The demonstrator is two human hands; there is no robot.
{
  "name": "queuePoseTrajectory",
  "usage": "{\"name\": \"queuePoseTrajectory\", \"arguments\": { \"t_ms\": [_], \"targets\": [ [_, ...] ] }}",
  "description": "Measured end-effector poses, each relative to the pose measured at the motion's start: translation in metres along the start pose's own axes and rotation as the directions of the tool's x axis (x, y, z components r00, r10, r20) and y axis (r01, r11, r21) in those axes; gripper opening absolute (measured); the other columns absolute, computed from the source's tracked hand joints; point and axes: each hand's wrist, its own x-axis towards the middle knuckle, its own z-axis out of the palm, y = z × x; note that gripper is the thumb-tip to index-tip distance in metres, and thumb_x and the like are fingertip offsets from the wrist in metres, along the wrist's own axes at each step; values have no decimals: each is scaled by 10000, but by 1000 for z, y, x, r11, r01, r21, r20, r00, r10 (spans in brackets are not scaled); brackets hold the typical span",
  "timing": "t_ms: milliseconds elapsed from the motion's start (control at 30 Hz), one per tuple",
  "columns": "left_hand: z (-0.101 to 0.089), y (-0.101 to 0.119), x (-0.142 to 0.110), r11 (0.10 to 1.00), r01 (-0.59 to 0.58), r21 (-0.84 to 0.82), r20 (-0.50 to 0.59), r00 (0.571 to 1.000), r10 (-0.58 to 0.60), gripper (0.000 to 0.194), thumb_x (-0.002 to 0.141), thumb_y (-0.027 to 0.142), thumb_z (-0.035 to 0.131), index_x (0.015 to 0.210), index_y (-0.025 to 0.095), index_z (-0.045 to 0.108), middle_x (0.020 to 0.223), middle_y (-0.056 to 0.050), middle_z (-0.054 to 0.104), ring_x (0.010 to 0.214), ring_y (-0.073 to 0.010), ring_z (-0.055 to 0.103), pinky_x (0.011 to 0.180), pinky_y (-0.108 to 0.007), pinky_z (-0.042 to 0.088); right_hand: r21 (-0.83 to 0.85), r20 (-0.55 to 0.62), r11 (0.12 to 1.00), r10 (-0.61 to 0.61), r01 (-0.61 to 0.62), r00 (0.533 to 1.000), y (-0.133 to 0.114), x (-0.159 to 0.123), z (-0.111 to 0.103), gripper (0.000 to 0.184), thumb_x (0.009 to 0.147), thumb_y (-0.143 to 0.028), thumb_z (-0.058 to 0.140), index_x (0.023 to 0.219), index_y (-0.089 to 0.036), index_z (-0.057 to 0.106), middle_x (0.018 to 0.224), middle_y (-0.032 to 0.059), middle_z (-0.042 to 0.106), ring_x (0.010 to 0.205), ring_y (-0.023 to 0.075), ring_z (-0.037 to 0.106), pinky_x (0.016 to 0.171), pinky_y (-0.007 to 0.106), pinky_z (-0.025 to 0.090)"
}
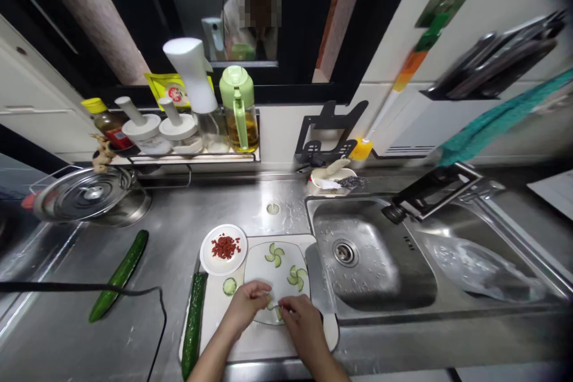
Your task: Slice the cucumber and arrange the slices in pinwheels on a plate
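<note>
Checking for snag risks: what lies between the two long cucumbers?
Head view: a black cable over steel counter, between the left cucumber and the right one on the cutting board.

The plate (259, 259) lies on the board (224, 334), left of the sink (376, 256).

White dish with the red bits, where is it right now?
In the head view, the white dish sits left of center at the far left corner of the cutting board, beside the square plate.

Head-worn view, forward and down
</note>
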Motion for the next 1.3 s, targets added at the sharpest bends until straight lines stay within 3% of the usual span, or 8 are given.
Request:
{"name": "queuePoseTrajectory", "arguments": {
  "t_ms": [100,200,433,633,800,1300],
  "targets": [
    [2,1,4,986,-76,146,-43,996,83,275,607,336,677,797,137,664,598,19,614,556,-101,529,591,-229,396,31,12,983,179,-180,984,4,1,2,150,782,-200,502,887,-212,608,755,19,638,752,183,593,692,277,413],
    [4,7,6,933,-141,331,-41,986,164,189,652,289,615,767,151,674,657,-6,658,626,-131,579,627,-237,423,7,23,968,251,-252,968,2,2,3,96,769,-182,498,829,-218,564,719,4,631,739,179,597,667,260,399],
    [12,15,8,769,-190,611,33,976,214,158,700,189,532,764,183,676,708,-3,680,708,-138,606,688,-225,420,-255,30,940,240,-225,970,-5,2,8,134,801,-148,476,769,-222,583,742,21,617,746,176,569,647,249,349],
    [17,16,8,617,-223,754,82,965,248,168,719,122,494,741,191,645,736,-3,651,720,-126,563,674,-212,371,-350,25,923,179,-159,984,-7,0,12,144,828,-163,484,783,-233,601,732,22,612,810,194,549,638,264,309],
    [19,16,8,549,-217,807,91,965,247,176,726,109,477,747,186,635,755,-15,626,743,-132,551,681,-214,355,-443,60,893,123,-84,991,-12,0,10,180,859,-169,458,759,-225,597,760,22,642,856,219,525,629,300,273],
    [20,6,8,552,-264,791,98,945,311,151,753,110,468,761,188,597,761,-19,581,718,-131,520,664,-222,346,-511,121,859,55,14,991,-12,2,8,189,869,-168,473,772,-216,627,843,27,643,895,226,501,718,339,280]
  ]
}}
